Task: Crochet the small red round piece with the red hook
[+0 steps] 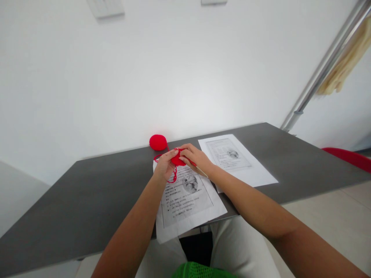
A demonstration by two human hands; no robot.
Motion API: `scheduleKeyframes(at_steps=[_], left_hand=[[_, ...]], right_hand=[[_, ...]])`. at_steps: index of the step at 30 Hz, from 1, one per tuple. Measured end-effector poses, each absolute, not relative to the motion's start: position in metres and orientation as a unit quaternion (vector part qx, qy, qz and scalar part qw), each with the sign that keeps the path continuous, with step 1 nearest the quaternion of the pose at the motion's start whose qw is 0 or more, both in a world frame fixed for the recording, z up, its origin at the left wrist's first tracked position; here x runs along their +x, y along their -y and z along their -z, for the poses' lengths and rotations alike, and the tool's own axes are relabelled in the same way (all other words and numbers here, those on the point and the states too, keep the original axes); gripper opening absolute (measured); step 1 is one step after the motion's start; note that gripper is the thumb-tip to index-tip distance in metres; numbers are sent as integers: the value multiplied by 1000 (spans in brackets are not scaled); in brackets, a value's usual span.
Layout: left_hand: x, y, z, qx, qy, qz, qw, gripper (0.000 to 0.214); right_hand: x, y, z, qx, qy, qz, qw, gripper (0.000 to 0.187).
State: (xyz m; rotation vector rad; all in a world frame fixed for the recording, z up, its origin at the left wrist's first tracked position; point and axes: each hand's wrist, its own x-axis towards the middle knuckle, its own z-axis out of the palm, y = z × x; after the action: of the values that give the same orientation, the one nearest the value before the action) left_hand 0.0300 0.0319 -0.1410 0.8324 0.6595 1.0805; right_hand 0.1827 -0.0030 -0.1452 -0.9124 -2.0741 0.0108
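My left hand (165,165) is closed on the edge of a small red crochet piece (177,160), pinching it between thumb and fingers. Closed around a thin crochet hook (202,171), my right hand (197,156) meets the piece from the other side. The hook's pale end sticks out below that hand; its tip is hidden in the work. A red yarn ball (158,142) lies behind the hands, and a strand runs from it to the piece. Loose red yarn (173,178) dangles below the left fingers.
Under the hands a printed sheet (188,208) overhangs the front edge of the dark table (116,200). Another printed sheet (246,162) lies to the right. A white wall (174,77) rises behind. At right are a metal pole (324,65) and a red curved object (348,157).
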Motion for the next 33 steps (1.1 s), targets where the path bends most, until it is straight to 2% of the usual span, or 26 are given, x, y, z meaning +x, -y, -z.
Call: scheduleKeyframes(at_steps=[16, 33], left_hand=[[35, -29, 143, 389, -318, -533, 681, 21], [32, -34, 158, 518, -401, -558, 509, 33]], right_hand=[[180, 3, 146, -396, 818, 7, 418, 16], [180, 1, 146, -409, 821, -1, 399, 15]])
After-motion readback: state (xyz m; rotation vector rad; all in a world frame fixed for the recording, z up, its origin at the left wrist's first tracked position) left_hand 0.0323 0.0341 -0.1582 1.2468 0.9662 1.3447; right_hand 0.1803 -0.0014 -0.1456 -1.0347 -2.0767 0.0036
